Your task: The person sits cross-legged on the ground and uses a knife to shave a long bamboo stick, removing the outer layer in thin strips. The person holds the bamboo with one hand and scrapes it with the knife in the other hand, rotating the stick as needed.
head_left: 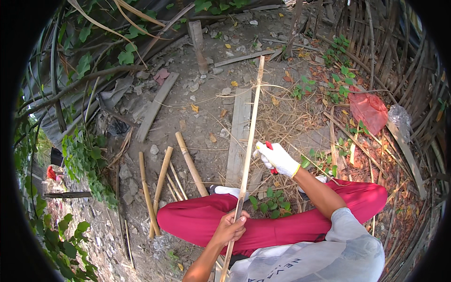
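A long, pale split bamboo strip (pixel 252 129) slants across the middle, running from below my lap up past the plank on the ground. My bare left hand (pixel 230 229) is closed round its lower part, just above my crossed legs. On my right hand (pixel 282 160) is a white glove with coloured fingertips. Its fingers are wrapped round a red handle (pixel 268 145), which looks like a knife's; a thin, dark blade seems to point away from me, blurred against the ground. This hand is beside the strip's right side, and whether the blade touches the strip is unclear.
Cut bamboo poles (pixel 190 162) lie left of my knees. A grey plank (pixel 238 136) lies under the strip, another plank (pixel 157 107) farther left. Fine shavings (pixel 282 113) cover the ground ahead. A red plastic bag (pixel 368 111) sits by the woven fence (pixel 394 61) at right.
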### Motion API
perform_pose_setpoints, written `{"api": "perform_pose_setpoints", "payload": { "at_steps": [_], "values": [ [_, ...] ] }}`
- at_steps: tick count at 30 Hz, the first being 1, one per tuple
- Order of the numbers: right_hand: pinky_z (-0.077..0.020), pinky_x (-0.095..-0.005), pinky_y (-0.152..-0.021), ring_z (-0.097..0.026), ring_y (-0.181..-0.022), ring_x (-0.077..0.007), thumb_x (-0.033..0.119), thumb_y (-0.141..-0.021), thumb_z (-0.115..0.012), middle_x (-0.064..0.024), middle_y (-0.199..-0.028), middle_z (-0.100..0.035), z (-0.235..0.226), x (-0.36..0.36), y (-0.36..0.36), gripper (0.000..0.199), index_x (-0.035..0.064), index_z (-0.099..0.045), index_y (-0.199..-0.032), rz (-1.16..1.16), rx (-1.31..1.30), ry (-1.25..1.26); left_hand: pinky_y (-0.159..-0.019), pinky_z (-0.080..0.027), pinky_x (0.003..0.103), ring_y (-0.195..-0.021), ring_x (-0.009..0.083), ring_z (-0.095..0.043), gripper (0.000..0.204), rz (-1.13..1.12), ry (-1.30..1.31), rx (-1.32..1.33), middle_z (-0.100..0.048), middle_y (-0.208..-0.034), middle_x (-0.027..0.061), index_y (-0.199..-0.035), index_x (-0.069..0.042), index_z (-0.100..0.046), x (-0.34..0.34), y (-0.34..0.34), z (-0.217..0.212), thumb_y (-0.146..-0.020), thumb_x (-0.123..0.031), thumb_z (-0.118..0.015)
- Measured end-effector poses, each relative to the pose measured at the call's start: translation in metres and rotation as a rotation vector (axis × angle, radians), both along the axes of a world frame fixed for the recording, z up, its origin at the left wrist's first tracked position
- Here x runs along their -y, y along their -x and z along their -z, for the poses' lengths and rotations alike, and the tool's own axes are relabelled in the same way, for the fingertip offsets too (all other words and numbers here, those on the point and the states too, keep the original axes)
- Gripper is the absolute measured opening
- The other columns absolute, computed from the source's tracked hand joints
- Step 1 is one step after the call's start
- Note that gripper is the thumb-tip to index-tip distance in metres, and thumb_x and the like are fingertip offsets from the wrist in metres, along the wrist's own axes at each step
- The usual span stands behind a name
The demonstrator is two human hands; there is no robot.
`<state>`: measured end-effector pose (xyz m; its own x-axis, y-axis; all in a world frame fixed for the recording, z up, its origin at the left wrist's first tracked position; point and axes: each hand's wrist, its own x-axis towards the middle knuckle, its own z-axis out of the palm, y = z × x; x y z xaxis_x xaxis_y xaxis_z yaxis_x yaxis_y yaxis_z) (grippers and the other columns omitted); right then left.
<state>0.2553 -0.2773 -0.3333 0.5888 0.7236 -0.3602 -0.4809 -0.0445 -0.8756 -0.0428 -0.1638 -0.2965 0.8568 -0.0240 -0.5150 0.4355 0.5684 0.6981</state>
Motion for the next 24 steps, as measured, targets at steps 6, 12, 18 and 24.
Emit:
{"api": "perform_pose_setpoints", "payload": {
  "at_steps": [6, 12, 18, 24],
  "values": [
    [-0.0232, -0.0255, -0.039, -0.037, -0.041, -0.0035, 0.038, -0.095, -0.073, 0.0065, -0.053, -0.045, -0.004, -0.01, 0.011, 0.033, 0.0066, -0.07, -0.086, -0.075, 0.157, 0.006, -0.039, -0.024, 0.022, -0.046, 0.0032, -0.029, 0.015, 0.037, 0.022, -0.007, -0.032, -0.063, -0.0067, -0.116, -0.006, -0.057, -0.004, -0.001, 0.01, -0.107, -0.017, -0.056],
    [-0.0275, -0.025, -0.043, -0.039, -0.047, -0.0034, 0.03, -0.094, -0.076, 0.0055, -0.056, -0.05, -0.018, -0.017, 0.013, 0.028, 0.0043, -0.07, -0.084, 0.017, 0.415, 0.07, -0.042, -0.035, 0.028, -0.047, 0.0093, -0.041, 0.024, -0.002, -0.484, 0.028, -0.045, -0.064, -0.002, -0.116, -0.005, -0.057, 0.007, -0.003, 0.01, -0.103, -0.024, -0.063],
    [-0.0366, -0.0291, -0.052, -0.042, -0.059, -0.0062, 0.031, -0.092, -0.076, 0.0039, -0.06, -0.052, -0.026, -0.019, 0.012, 0.03, 0.0022, -0.072, -0.085, 0.007, 0.663, 0.128, -0.051, -0.042, 0.034, -0.055, 0.0135, -0.049, 0.034, -0.084, -1.069, -0.077, -0.054, -0.063, 0.0027, -0.083, -0.003, -0.057, 0.021, -0.012, 0.002, -0.092, -0.03, -0.075],
    [-0.0549, -0.0462, -0.072, -0.07, -0.079, -0.0375, 0.043, -0.08, -0.067, -0.0163, -0.078, -0.07, -0.041, -0.003, 0.047, 0.032, 0.0105, -0.07, -0.08, -0.293, 1.221, 0.579, -0.052, -0.039, 0.033, -0.059, 0.0099, -0.042, 0.039, -0.087, -0.873, -0.118, -0.05, -0.062, 0.0015, -0.07, -0.006, -0.047, 0.012, -0.035, 0.005, -0.088, -0.024, -0.076]
  ]
}}
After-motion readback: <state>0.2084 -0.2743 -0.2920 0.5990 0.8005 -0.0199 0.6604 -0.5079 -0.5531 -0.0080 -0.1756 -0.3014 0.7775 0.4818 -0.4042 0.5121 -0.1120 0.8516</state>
